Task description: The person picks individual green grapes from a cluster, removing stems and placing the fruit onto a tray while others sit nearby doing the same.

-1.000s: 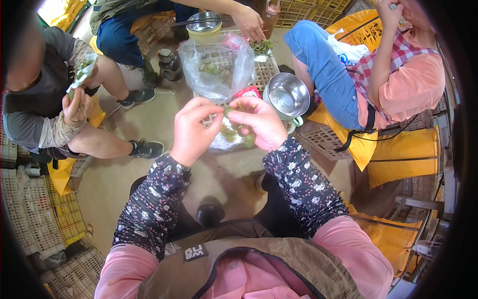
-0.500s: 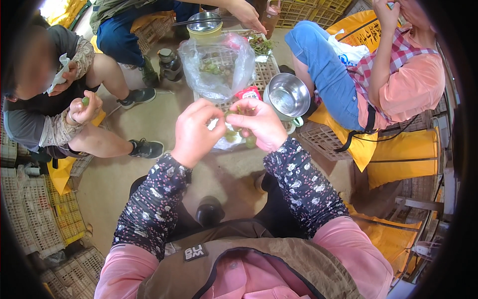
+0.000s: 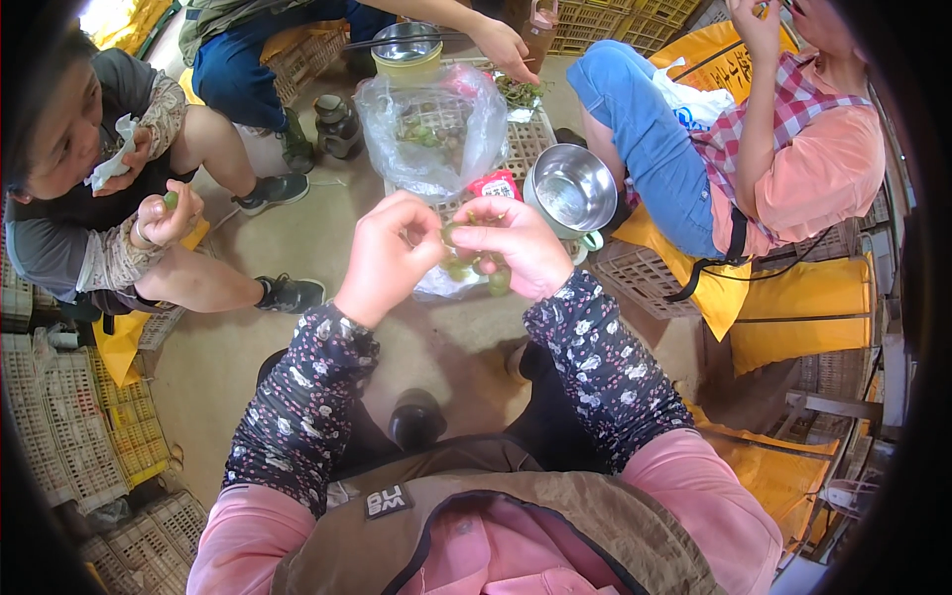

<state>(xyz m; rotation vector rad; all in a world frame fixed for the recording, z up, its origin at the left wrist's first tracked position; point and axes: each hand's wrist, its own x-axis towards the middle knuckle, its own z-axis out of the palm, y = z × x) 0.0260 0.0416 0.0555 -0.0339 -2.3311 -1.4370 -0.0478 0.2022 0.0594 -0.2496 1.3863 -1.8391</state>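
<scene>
Forearm covers (image 3: 302,392) black, scattered with white flowers and small pink blossoms, gathered at wrists. Hands (image 3: 390,260) bare. Shirt (image 3: 729,491) pink, button at front. Overgarment (image 3: 605,531) brown, slightly crinkled, apron-like, neckline edged in dark trim. Small dark patch (image 3: 388,502) on chest, pale lettering. Trousers (image 3: 552,428) black.

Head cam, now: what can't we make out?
All in the head view:
Left hand: whether it pinches anything; detail too small.
Green grapes in the right hand: count, partly hidden by its fingers.
Clear plastic bag: exact contents, blurred by wrinkled film.
Right-side co-worker: top of head, cut off by upper edge.
</scene>
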